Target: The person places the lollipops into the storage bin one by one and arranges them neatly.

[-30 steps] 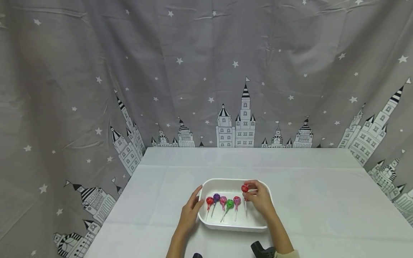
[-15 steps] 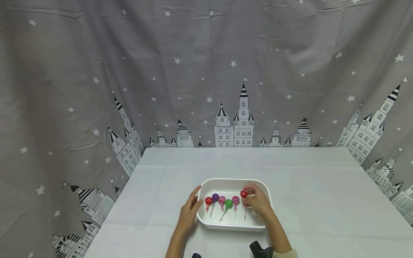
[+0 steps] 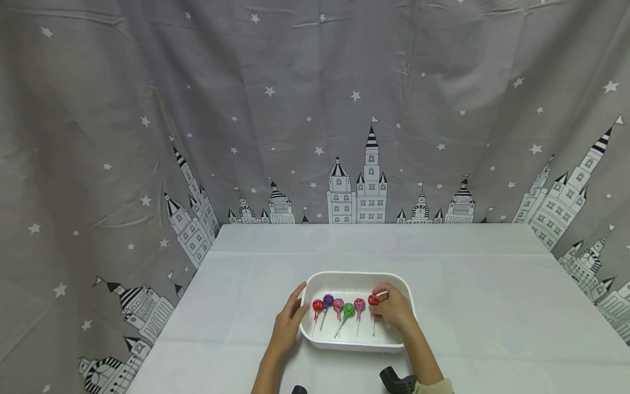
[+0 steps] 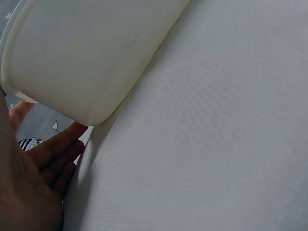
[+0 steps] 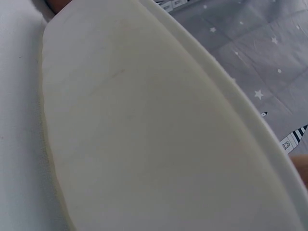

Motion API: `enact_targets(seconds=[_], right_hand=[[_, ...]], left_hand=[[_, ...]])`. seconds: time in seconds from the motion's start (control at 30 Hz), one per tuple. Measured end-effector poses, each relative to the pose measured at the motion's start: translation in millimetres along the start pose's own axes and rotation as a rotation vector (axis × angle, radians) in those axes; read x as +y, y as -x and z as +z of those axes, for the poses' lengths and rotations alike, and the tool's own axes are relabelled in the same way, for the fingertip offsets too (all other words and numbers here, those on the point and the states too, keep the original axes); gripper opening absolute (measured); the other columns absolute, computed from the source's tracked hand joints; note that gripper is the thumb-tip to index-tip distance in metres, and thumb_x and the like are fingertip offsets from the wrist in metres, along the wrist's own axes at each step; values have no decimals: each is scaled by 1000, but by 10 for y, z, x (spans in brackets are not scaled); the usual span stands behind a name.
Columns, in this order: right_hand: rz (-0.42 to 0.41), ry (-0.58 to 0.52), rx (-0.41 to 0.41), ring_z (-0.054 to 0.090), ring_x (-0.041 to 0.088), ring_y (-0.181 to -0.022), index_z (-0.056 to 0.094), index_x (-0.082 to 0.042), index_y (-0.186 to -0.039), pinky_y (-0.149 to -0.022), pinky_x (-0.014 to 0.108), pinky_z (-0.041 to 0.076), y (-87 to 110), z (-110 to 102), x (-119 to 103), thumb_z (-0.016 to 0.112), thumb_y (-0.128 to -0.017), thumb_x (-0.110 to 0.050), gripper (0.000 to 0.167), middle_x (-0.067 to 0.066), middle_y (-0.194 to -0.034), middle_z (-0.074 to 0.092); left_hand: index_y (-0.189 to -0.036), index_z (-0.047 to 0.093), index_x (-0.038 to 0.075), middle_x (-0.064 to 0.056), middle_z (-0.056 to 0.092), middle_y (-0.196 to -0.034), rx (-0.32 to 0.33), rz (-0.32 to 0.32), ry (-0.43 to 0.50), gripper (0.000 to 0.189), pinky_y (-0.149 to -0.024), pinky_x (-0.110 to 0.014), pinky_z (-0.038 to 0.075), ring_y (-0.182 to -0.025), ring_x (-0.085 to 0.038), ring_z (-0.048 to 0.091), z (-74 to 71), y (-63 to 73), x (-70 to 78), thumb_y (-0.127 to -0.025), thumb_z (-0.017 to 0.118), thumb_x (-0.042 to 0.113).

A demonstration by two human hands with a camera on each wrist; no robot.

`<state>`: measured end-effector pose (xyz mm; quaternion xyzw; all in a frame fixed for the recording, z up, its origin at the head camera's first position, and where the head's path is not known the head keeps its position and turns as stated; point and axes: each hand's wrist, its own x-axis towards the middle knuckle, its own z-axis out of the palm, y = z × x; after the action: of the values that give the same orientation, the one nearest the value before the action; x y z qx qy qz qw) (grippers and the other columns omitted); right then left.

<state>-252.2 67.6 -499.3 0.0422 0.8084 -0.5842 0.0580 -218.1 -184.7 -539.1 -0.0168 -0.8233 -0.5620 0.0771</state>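
Observation:
A white tray (image 3: 356,346) stands on the table, with a row of several wrapped lollipops inside. From the left they are a red lollipop (image 3: 318,305), a purple one (image 3: 328,300), a pink one (image 3: 338,305), a green one (image 3: 349,310) and a reddish-pink one (image 3: 360,304). At the row's right end, my right hand (image 3: 394,307) pinches another red lollipop (image 3: 373,300) by its head, stick toward me. My left hand (image 3: 287,323) holds the tray's left end, thumb over the rim and fingers along the outside. The right wrist view shows mostly the tray's outer wall (image 5: 144,120).
A white cloth covers the table (image 3: 492,306). Grey curtains (image 3: 295,71) with stars and castles hang behind it and at both sides. Near my right forearm a black device (image 3: 397,381) shows, and a dark tip (image 3: 299,389) pokes in beside the left forearm.
My right hand has brought the red lollipop lower and nearer to me, level with the row. The left hand stays on the tray's edge. The head view has shifted slightly.

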Motion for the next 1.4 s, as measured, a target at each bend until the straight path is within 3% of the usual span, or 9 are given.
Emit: enact_targets(seconds=[0.3, 0.53, 0.57, 0.77, 0.8, 1.4], right_hand=[[-20, 79, 7, 58, 15, -54, 55, 4, -93, -50, 28, 52, 14, -7, 9, 71, -68, 13, 31, 9, -74, 54], [16, 97, -13, 58, 16, -56, 54, 3, -94, -50, 28, 52, 24, -9, -1, 70, -71, 12, 29, 10, -76, 54], [20, 100, -16, 58, 16, -56, 54, 3, -94, -50, 28, 52, 25, -9, -1, 70, -71, 12, 29, 10, -75, 54], [16, 117, -27, 58, 14, -53, 54, 3, -95, -49, 27, 51, 34, -13, 18, 70, -71, 10, 30, 8, -73, 56], [14, 126, -28, 58, 13, -53, 54, 3, -95, -49, 27, 51, 35, -14, 22, 70, -71, 10, 30, 8, -73, 56], [6, 165, -37, 58, 13, -57, 56, 2, -95, -50, 25, 51, 38, 1, 22, 71, -70, 10, 31, 8, -75, 57]], left_hand=[[-139, 40, 31, -17, 53, -128, 2, 1, -31, 46, -95, -58, 35, -117, -36, 49, 8, -13, -23, -94, 50, 33], [-139, 41, 32, -15, 53, -129, 16, -5, -22, 46, -95, -58, 36, -118, -36, 49, 16, 0, -5, -94, 50, 31], [-139, 41, 30, -17, 53, -129, 15, -10, -19, 46, -95, -58, 35, -118, -36, 49, 7, 19, 54, -94, 50, 29], [-139, 41, 32, -16, 51, -130, 17, -23, -18, 46, -96, -58, 34, -119, -36, 48, 19, 16, 45, -94, 51, 29], [-138, 41, 34, -14, 52, -131, 21, -20, -20, 46, -96, -57, 35, -119, -36, 48, 31, -3, -13, -94, 51, 30], [-138, 41, 32, -13, 52, -131, 32, -13, -33, 45, -94, -57, 36, -118, -36, 49, 32, -4, -7, -94, 51, 30]])
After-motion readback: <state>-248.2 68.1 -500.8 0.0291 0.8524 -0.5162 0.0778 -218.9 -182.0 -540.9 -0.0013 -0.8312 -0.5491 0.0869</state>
